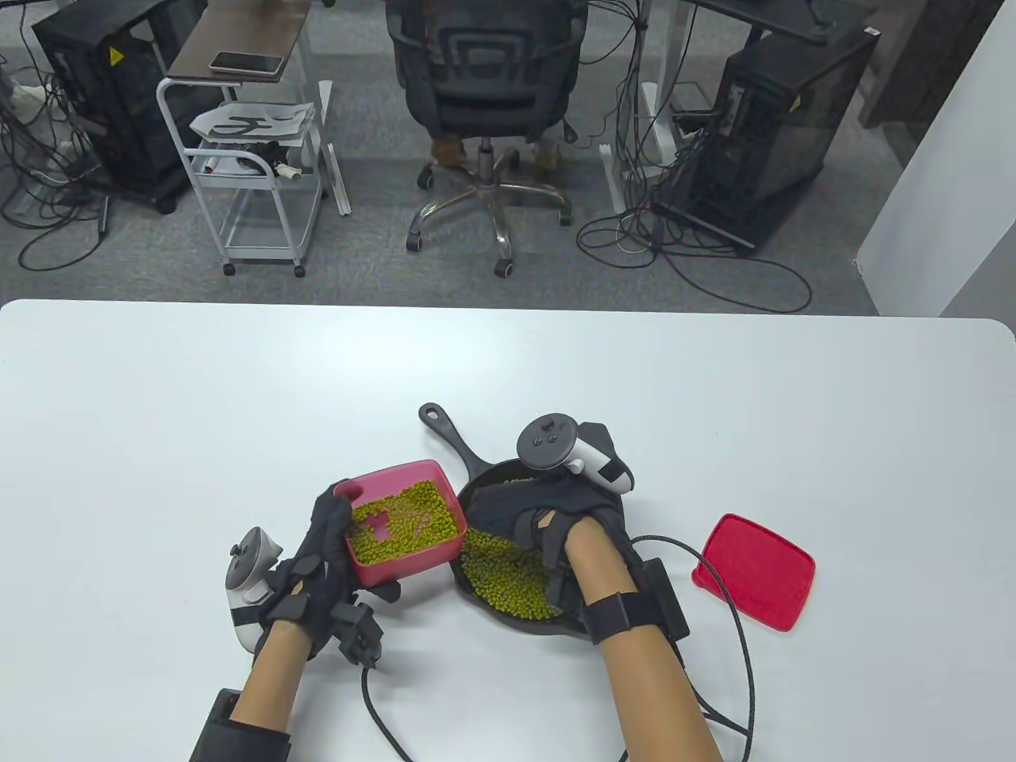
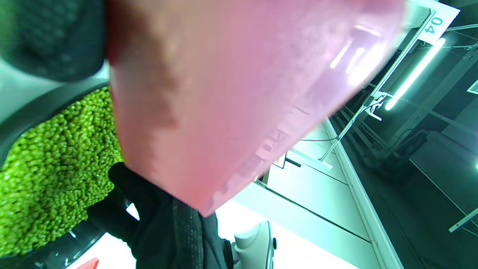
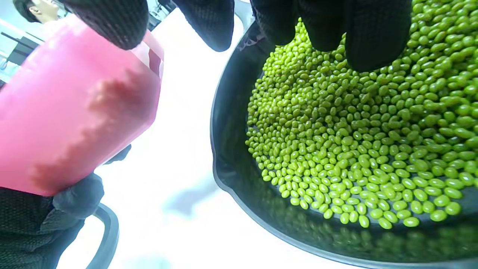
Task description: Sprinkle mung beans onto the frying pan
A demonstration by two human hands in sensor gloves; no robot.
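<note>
A pink container point(image 1: 413, 476) half full of green mung beans point(image 1: 405, 524) is tilted toward a black frying pan point(image 1: 448, 436). My left hand point(image 1: 357, 548) grips the container by its near-left wall and holds it at the pan's left rim. A heap of mung beans point(image 1: 508, 575) lies in the pan. My right hand point(image 1: 516, 516) is over the pan, fingers spread. In the right wrist view its fingertips point(image 3: 373, 41) touch the beans point(image 3: 354, 149), with the container point(image 3: 74, 112) to the left of the pan's rim point(image 3: 220, 157). The left wrist view shows the container's underside point(image 2: 242, 93) above the beans point(image 2: 48, 168).
A red lid point(image 1: 754, 571) lies flat on the white table point(image 1: 238, 397) to the right of the pan. A black cable point(image 1: 738, 627) runs from my right wrist past the lid. An office chair point(image 1: 484, 79) and a cart stand beyond the table's far edge.
</note>
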